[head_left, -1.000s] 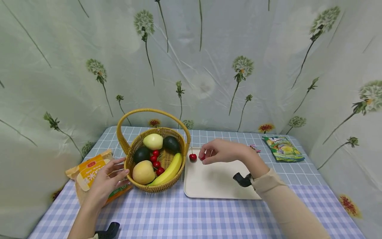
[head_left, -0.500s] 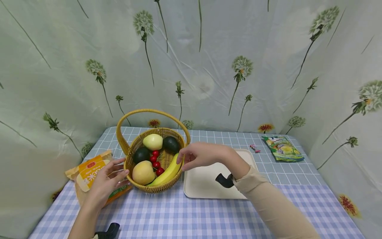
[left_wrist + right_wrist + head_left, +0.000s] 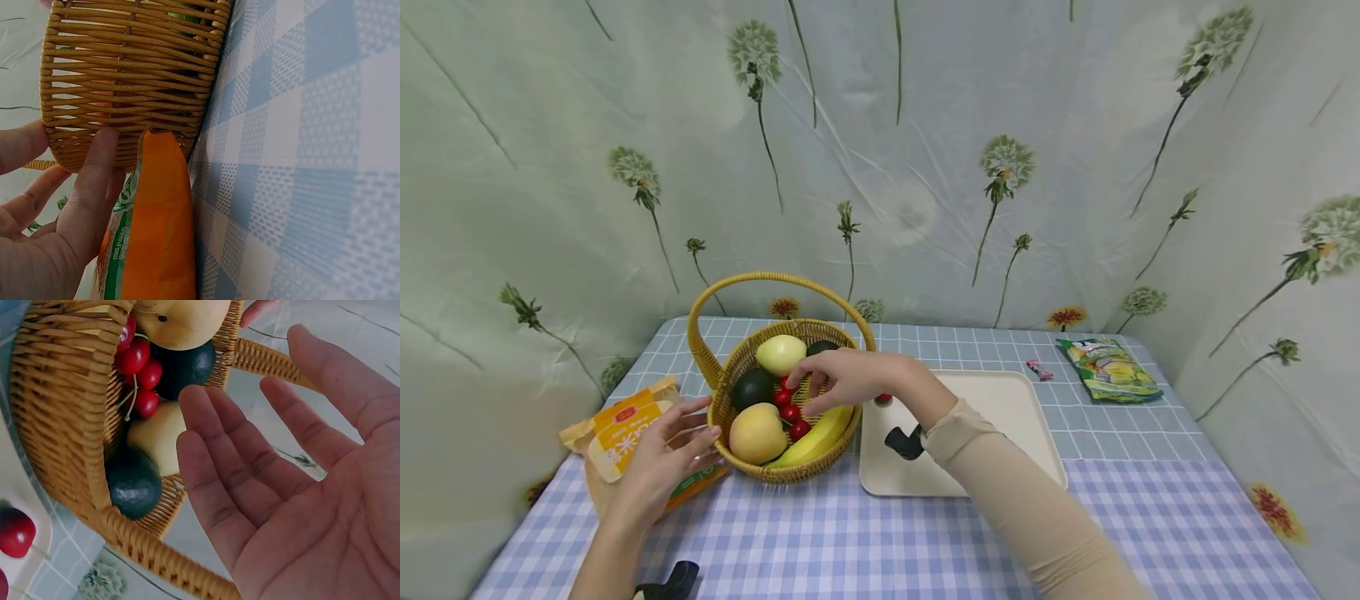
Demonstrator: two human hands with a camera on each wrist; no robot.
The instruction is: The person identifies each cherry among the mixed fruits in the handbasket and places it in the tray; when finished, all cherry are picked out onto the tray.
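Note:
A wicker basket (image 3: 786,476) holds a yellow banana (image 3: 820,437), a round yellow fruit (image 3: 757,433), a pale yellow-green fruit (image 3: 781,355), two dark green avocados (image 3: 134,484) and several red cherries (image 3: 132,359). Above the fruit hovers my right hand (image 3: 850,375); its wrist view shows relaxed fingers with nothing between them. Outside the basket's left wall, my left hand (image 3: 670,446) touches the wicker with extended fingers (image 3: 94,181). On the cream tray (image 3: 1000,433) lie two cherries (image 3: 15,532), one cut off by the right wrist view's edge and partly hidden from the head view.
An orange snack bag (image 3: 625,433) lies beneath and beside my left hand, against the basket. A small pink wrapped candy (image 3: 1039,370) and a green snack bag (image 3: 1108,371) lie beyond the tray. The basket's tall handle (image 3: 782,277) arches at the back.
My right hand has moved left from the cherries on the tray, across the banana, to above the middle of the basket. The left hand stays against the basket.

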